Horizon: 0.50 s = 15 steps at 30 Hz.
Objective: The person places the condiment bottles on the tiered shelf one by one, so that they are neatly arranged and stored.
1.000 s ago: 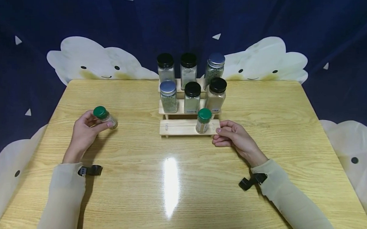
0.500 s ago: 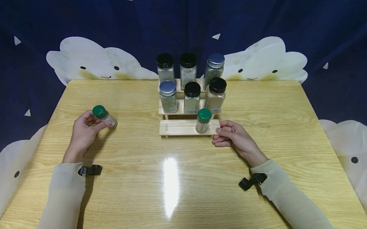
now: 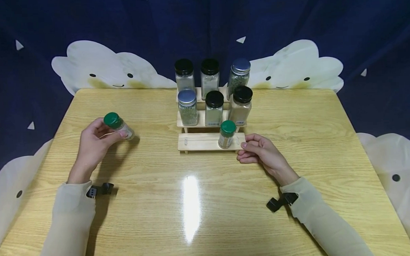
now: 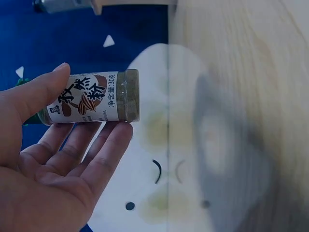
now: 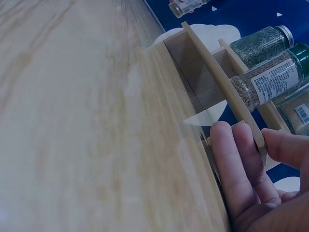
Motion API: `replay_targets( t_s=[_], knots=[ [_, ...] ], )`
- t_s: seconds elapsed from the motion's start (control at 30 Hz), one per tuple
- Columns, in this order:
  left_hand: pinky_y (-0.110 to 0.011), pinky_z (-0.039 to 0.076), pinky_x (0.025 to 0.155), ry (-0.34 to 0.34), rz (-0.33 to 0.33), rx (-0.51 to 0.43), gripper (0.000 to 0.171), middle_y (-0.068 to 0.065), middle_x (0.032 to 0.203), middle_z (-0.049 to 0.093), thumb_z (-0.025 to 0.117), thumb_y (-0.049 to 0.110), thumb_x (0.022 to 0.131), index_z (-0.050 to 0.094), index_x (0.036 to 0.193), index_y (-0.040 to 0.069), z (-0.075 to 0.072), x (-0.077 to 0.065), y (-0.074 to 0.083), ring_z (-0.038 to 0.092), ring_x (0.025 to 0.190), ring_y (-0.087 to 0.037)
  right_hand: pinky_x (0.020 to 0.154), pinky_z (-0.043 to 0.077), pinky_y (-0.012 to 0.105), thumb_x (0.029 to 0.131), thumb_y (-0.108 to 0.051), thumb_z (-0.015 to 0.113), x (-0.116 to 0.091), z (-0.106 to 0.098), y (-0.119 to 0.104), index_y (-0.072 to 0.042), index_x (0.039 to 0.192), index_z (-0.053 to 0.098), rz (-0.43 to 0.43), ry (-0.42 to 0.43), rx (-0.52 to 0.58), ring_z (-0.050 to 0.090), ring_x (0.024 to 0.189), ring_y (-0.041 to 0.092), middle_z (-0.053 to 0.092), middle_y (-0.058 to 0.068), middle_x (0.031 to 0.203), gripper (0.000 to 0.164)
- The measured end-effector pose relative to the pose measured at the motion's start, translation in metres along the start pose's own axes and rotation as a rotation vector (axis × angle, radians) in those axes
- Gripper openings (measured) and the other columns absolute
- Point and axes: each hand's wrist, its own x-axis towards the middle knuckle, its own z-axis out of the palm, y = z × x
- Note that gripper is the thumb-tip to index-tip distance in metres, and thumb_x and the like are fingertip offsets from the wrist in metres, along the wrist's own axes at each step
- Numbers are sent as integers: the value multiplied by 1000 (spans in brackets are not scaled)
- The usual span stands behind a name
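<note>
My left hand (image 3: 95,147) pinches a green-capped spice jar (image 4: 91,96) between thumb and fingers at the left of the table. The jar has a white label with dark lettering and tilts, its cap toward the upper left in the head view; its shadow falls apart from it. At the centre stands a three-tier wooden spice rack (image 3: 198,142). My right hand (image 3: 261,153) grips the right end of its lowest shelf, thumb on top and fingers below. A second green-capped jar (image 3: 226,134) stands on that shelf, and seeds show through its glass in the right wrist view.
On the middle tier stand a silver-capped jar (image 3: 188,108) and two black-capped jars, one of them pale-filled (image 3: 214,114). The top tier bears two black-capped jars and a silver-capped jar (image 3: 238,78). Behind the wooden table (image 3: 153,212) hangs a dark blue cloth (image 3: 201,26) with white clouds.
My left hand has raised the green-capped jar off the table and tilted it a little more, and its shadow has spread. My right hand and the rack have stayed put.
</note>
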Motion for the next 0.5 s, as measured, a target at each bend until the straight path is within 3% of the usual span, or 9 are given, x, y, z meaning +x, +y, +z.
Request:
replay_targets(
  t_s=[0.3, 0.5],
  knots=[
    [-13, 57, 91, -32, 90, -86, 35, 7, 119, 69, 81, -1, 98, 72, 129, 10, 14, -4, 21, 65, 112, -11, 77, 69, 35, 111, 7, 53, 0, 0, 1, 5, 128, 46, -6, -5, 10, 80, 81, 23, 76, 15, 91, 18],
    [-15, 59, 91, -53, 112, -123, 37, 6, 118, 71, 83, -5, 94, 72, 127, 9, 25, -7, 33, 67, 111, -12, 77, 69, 35, 111, 7, 53, 0, 0, 0, 4, 127, 46, -3, -4, 16, 80, 81, 23, 76, 15, 91, 17]
  ],
)
